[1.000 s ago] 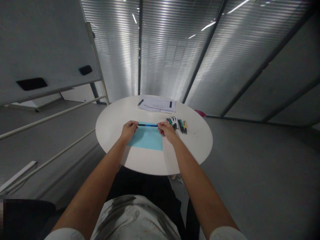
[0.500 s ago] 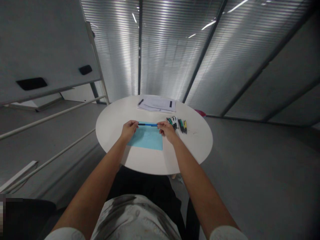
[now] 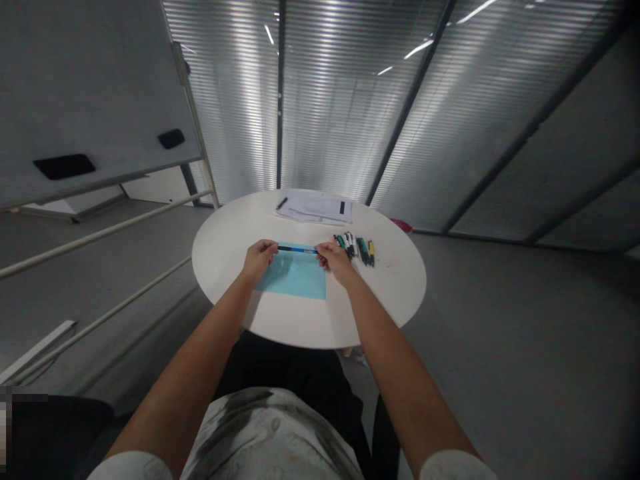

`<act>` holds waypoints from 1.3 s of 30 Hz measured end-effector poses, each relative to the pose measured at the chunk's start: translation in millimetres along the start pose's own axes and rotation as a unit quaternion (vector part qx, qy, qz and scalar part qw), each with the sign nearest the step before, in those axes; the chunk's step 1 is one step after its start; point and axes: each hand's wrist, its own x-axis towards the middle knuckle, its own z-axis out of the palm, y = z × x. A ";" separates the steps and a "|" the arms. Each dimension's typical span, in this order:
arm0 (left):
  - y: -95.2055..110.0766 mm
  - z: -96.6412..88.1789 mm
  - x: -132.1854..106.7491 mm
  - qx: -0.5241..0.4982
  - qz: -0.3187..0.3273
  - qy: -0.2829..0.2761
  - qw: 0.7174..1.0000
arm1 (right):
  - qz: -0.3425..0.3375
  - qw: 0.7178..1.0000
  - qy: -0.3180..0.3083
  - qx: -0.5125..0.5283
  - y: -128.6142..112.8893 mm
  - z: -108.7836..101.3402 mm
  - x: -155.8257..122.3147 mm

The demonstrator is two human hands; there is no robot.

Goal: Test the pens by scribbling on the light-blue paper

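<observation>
I'm watching through the head camera as both hands hold a slim blue-and-black pen level by its two ends. The left hand is pinching one end between its fingers and thumb, and the right hand is closing the same way on the other end. The pen's bare middle is spanning the gap between them.

The pen is lying along the top edge of a flat, light-blue paper sheet, though I can't tell whether it is touching the paper. The sheet is resting on a smooth, round white table, with its lower edge well short of the near rim.

Just beside the right hand, a tight row of pens and markers is lying on the tabletop, with a yellow marker at its outer end. Toward the far rim, a stack of printed papers is carrying a black pen. Past the curved edge, a grey floor is spreading out on the right, a whiteboard is standing on the left, and slatted blinds are filling the far side.
</observation>
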 end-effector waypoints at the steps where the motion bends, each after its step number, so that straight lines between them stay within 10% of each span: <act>1: 0.3 0.1 -0.1 0.004 0.002 0.001 1.000 | -0.001 1.000 0.000 -0.001 0.7 -0.3 0.4; 39: -3.3 -2.0 1.0 0.051 -0.002 -0.011 0.999 | -0.006 1.000 -0.006 0.011 -0.5 -2.6 -1.5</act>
